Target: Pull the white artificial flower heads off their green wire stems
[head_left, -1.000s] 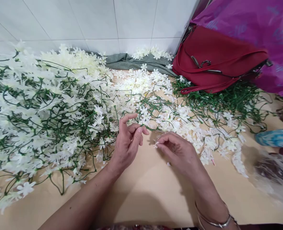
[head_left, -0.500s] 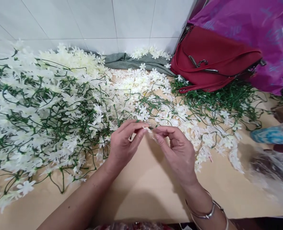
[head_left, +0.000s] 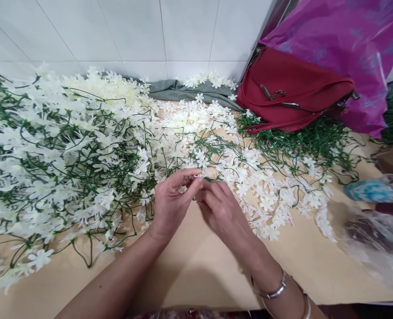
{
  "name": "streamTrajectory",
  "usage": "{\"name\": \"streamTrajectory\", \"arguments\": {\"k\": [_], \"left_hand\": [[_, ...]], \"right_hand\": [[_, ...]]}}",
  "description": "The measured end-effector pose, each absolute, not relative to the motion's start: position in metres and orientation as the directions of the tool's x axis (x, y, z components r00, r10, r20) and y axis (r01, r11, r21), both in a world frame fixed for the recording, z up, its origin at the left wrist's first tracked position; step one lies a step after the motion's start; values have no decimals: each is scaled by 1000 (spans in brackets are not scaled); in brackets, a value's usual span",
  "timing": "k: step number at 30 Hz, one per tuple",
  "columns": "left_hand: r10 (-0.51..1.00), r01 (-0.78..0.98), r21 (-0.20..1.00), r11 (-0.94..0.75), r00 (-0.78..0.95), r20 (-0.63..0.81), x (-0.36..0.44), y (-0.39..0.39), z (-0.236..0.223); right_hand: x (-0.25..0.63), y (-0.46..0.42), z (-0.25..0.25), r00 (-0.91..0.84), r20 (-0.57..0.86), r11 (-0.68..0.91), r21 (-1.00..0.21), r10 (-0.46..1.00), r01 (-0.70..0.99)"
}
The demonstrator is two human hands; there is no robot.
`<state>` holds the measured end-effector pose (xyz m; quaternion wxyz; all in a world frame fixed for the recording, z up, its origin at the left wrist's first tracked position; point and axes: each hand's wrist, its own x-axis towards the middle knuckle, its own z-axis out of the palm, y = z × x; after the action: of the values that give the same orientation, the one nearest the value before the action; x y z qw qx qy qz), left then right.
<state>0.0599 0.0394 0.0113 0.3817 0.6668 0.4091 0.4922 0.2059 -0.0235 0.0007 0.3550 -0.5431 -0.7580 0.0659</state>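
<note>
Above the middle of the table, my left hand (head_left: pixel 176 199) pinches a small white artificial flower piece (head_left: pixel 198 175) between thumb and forefinger. My right hand (head_left: pixel 221 206) meets it from the right, its fingers bent and closed against the left fingertips. What the right fingers hold is hidden behind the hand; a bit of green stem shows just above them. Beyond both hands lie loose white artificial flowers (head_left: pixel 266 201) and thin green stems (head_left: pixel 213 148). To the left rises a big heap of white flowers on green stems (head_left: pixel 83 150).
A red bag (head_left: pixel 296 91) rests on green stems at the back right, before a purple plastic bag (head_left: pixel 352 40). Grey-green cloth (head_left: pixel 170 91) lies along the tiled wall (head_left: pixel 190 26). A blue-and-white bottle-like item (head_left: pixel 369 188) and a clear plastic bag (head_left: pixel 376 239) are at the right.
My right hand has moved left and turned its back upward, closing up to the left fingertips. The white piece, which showed between both hands, is now mostly covered. The view has shifted slightly.
</note>
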Motion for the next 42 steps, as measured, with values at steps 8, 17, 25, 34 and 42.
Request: {"name": "streamTrajectory", "arguments": {"k": [8,17,25,34,42], "left_hand": [[950,116,960,-255,216,226,64,34,9],[835,202,832,-516,335,436,68,29,9],[721,209,733,-647,482,498,65,34,12],[694,184,724,-664,513,506,64,29,15],[800,37,884,-466,444,403,65,25,35]], "right_hand": [[208,-33,18,419,272,191,-955,866,226],[210,-25,21,396,-52,6,-990,917,-143],[216,-25,16,377,-100,-43,-987,921,-156],[217,-37,28,415,-20,-47,-997,910,57],[243,-49,64,330,245,151,-946,911,287]]}}
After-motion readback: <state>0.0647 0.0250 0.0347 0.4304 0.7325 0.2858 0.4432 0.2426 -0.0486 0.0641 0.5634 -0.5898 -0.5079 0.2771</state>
